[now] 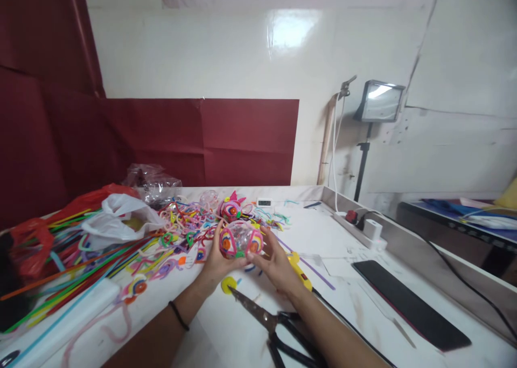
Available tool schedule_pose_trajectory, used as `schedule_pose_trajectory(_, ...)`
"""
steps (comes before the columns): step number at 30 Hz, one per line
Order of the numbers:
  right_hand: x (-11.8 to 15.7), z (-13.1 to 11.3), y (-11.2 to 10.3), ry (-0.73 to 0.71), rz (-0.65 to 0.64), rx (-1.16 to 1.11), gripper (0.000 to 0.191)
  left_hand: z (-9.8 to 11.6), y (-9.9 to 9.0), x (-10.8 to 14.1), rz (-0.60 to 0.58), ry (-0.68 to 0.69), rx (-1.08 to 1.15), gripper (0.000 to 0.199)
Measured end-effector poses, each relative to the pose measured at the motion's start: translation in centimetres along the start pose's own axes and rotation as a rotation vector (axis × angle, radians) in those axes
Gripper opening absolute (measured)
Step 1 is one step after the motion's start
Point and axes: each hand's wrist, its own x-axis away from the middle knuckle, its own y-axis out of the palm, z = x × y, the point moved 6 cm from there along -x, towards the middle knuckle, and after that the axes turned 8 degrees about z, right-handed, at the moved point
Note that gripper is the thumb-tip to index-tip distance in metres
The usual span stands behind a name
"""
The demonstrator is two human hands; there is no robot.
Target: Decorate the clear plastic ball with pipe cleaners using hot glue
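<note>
Both hands hold a clear, rounded craft piece (pixel 241 238) trimmed in pink, with two orange-centred eye shapes on its front. My left hand (pixel 215 260) grips its left side and my right hand (pixel 278 261) its right side, thumbs near the lower edge. Just behind it sits a similar pink piece (pixel 231 208) with a pointed top. Below the hands lie black-handled scissors (pixel 264 318), their tip at a yellow disc (pixel 228 284). A yellow tool (pixel 299 271) with a black cord lies partly behind my right hand.
Colourful pipe cleaners (pixel 92 255) and a white plastic bag (pixel 121 220) cover the left side. A small digital display (pixel 264 202) stands at the back. On the right are a black strip (pixel 410 303), a power strip with white plugs (pixel 372 230) and a raised table edge (pixel 404 248).
</note>
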Motion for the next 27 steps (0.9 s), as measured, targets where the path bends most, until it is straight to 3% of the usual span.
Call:
schedule_pose_trajectory(4, 0.0, 0.0, -0.2, 0.005, -0.006, -0.017, 0.081, -0.8, -0.4, -0.4, -0.054, 0.000, -0.002, 0.129)
schedule_pose_trajectory(9, 0.1, 0.3, -0.3, 0.012, -0.009, -0.030, 0.076, -1.3, -0.9, -0.7, -0.131, -0.039, 0.016, 0.116)
schedule_pose_trajectory(14, 0.2, 0.7, 0.0, 0.032, -0.027, -0.062, 0.078, -0.8, -1.4, -0.9, 0.006, -0.172, 0.153, 0.073)
schedule_pose_trajectory(17, 0.3, 0.8, 0.1, 0.057, -0.045, -0.069, 0.079, -0.9, -1.4, -1.2, 0.070, -0.246, 0.215, 0.057)
schedule_pose_trajectory(27, 0.6, 0.3, 0.2, 0.113, -0.070, 0.007, 0.049, -1.9, -1.6, -1.3, 0.112, -0.312, 0.264, 0.040)
